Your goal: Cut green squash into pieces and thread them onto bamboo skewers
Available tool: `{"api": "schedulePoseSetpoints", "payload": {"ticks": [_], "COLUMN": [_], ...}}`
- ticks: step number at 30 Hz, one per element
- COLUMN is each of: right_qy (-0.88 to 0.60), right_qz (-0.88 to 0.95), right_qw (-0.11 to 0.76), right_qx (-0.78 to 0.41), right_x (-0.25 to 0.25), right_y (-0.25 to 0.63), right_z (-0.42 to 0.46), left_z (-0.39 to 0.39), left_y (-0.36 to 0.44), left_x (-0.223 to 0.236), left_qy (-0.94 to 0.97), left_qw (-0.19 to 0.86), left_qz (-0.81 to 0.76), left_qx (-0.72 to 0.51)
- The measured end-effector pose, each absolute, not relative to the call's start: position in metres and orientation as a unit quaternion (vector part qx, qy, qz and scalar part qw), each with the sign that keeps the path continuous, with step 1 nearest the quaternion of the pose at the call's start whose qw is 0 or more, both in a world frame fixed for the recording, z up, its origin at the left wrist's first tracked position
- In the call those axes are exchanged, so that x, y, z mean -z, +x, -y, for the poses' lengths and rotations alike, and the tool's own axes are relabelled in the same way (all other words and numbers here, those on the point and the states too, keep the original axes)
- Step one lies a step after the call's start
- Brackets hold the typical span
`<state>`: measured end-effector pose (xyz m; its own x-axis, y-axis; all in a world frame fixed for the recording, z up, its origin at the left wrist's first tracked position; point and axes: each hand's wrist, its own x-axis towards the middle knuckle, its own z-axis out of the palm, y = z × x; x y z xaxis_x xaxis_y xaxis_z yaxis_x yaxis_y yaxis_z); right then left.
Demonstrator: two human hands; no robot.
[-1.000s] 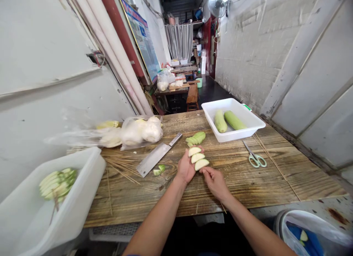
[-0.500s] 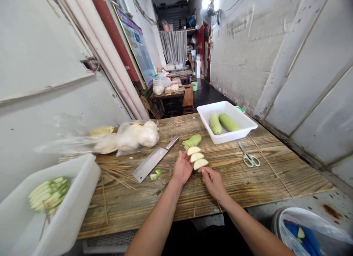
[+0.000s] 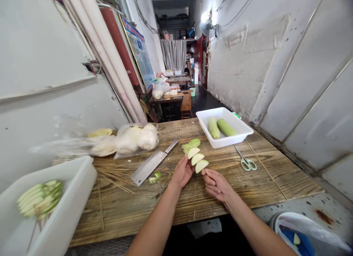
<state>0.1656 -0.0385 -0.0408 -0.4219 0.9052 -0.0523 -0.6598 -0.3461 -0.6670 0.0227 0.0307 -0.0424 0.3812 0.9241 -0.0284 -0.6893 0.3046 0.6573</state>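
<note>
Three pale half-round squash slices sit in a row on a bamboo skewer, above the wooden table. My left hand is closed at the left side of the slices, thumb by the uppermost one and fingers partly hidden behind them. My right hand pinches the skewer just below the lowest slice, and the stick's tail runs back under my wrist. Just beyond the left hand lies a fanned pile of green squash slices. Left of it are a cleaver and small squash end pieces.
A white tray with two whole squashes stands at the back right, near green-handled scissors. Loose skewers and bagged food lie left. A white bin holds skewered slices. Lower right stands a lined bucket.
The skewered slices have tilted slightly, and the skewer's tail now shows below my right hand. The view has shifted a little; other things on the table look the same.
</note>
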Motion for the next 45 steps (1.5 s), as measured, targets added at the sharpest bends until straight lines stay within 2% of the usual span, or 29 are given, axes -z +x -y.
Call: {"api": "schedulePoseSetpoints", "payload": {"ticks": [18, 28, 36, 45], "right_qy": [-0.272, -0.281, -0.300, -0.364], "right_qz": [0.327, 0.292, 0.306, 0.314], "right_qw": [0.478, 0.520, 0.509, 0.504], "right_qx": [-0.769, -0.752, -0.747, -0.718], "right_x": [0.045, 0.050, 0.048, 0.043], "right_y": [0.160, 0.161, 0.149, 0.116], "right_z": [0.035, 0.032, 0.029, 0.013], "left_z": [-0.033, -0.021, -0.019, -0.031], "left_y": [0.016, 0.023, 0.027, 0.018], "left_x": [0.044, 0.043, 0.037, 0.040], "left_qy": [0.236, 0.335, 0.271, 0.193], "left_qw": [0.780, 0.805, 0.855, 0.812], "left_qz": [-0.212, -0.235, -0.189, -0.263], "left_qx": [-0.540, -0.429, -0.400, -0.483]}}
